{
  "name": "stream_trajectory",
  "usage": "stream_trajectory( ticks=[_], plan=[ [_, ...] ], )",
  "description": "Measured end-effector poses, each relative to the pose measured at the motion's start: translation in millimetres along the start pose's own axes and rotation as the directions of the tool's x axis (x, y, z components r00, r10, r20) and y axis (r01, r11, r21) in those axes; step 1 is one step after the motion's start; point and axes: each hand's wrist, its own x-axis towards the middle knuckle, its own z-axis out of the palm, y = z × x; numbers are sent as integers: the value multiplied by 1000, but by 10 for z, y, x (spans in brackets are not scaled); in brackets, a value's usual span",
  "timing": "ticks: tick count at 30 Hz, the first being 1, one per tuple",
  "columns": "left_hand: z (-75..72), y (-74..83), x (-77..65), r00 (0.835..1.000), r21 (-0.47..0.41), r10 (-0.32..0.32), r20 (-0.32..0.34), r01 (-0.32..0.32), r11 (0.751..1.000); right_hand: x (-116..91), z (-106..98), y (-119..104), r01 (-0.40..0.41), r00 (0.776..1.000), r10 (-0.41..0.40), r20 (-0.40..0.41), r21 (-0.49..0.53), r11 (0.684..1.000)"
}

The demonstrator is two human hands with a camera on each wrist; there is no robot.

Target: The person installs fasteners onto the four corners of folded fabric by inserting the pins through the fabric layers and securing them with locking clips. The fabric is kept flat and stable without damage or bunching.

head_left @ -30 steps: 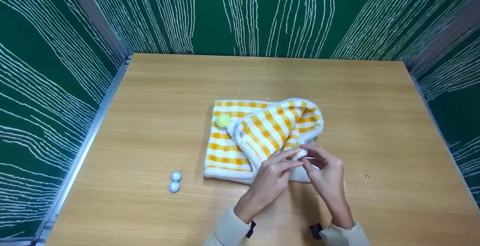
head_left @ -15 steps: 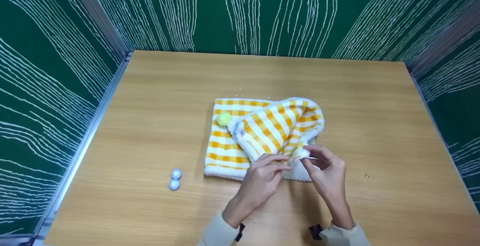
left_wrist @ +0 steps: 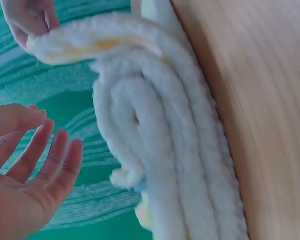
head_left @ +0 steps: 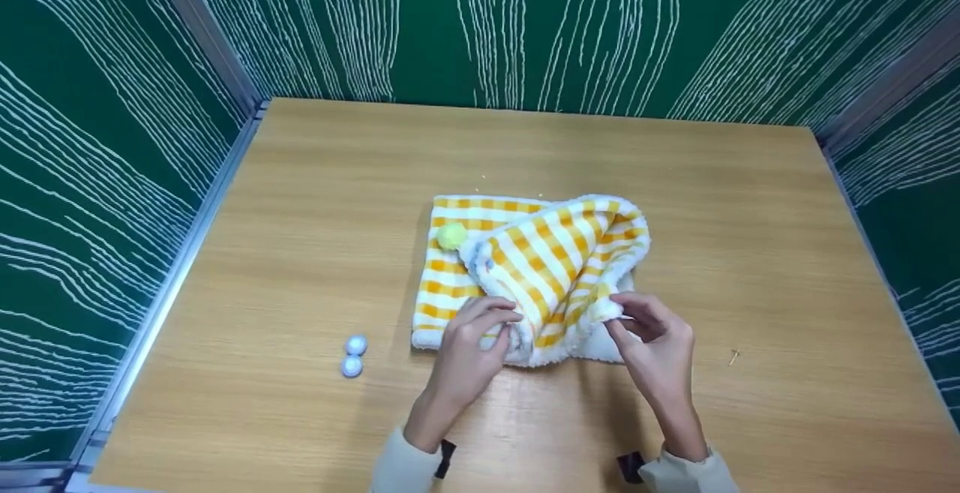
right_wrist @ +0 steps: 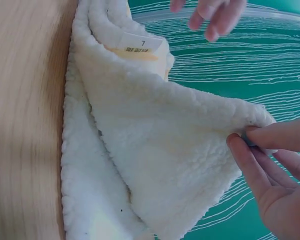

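Observation:
A yellow-and-white checked, fleece-lined garment lies folded on the table. Its upper layer is turned back diagonally, and a pale green pompom sits at its left. My right hand pinches a raised corner of it between thumb and fingers. In the right wrist view, a small bluish spot shows by those fingertips, and the white fleece stretches up to them. My left hand hovers over the front left part, fingers loosely bent. The left wrist view shows that hand holding nothing, apart from the layered fleece edge.
Two pale blue balls sit side by side left of the garment. A tiny gold-coloured piece lies on the wooden table at right. Green walls with white lines surround the table. A white label pokes from the folds.
My left hand has left the corner by the right hand and moved left across the garment's front. The front fold now shows more fully. The right hand keeps its pinch almost in place.

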Motion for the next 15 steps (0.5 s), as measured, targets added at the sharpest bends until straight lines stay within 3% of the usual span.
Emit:
stream_trajectory(
  ticks=[8, 15],
  plan=[
    [-232, -244, -140, 995, 56, -63, -71, 67, 996, -21, 6, -1, -44, 999, 46, -14, 69, 997],
    [-446, -381, -260, 986, 77, -114, -121, 124, 989, -35, 9, -13, -56, 998, 56, -2, 67, 996]
  ],
)
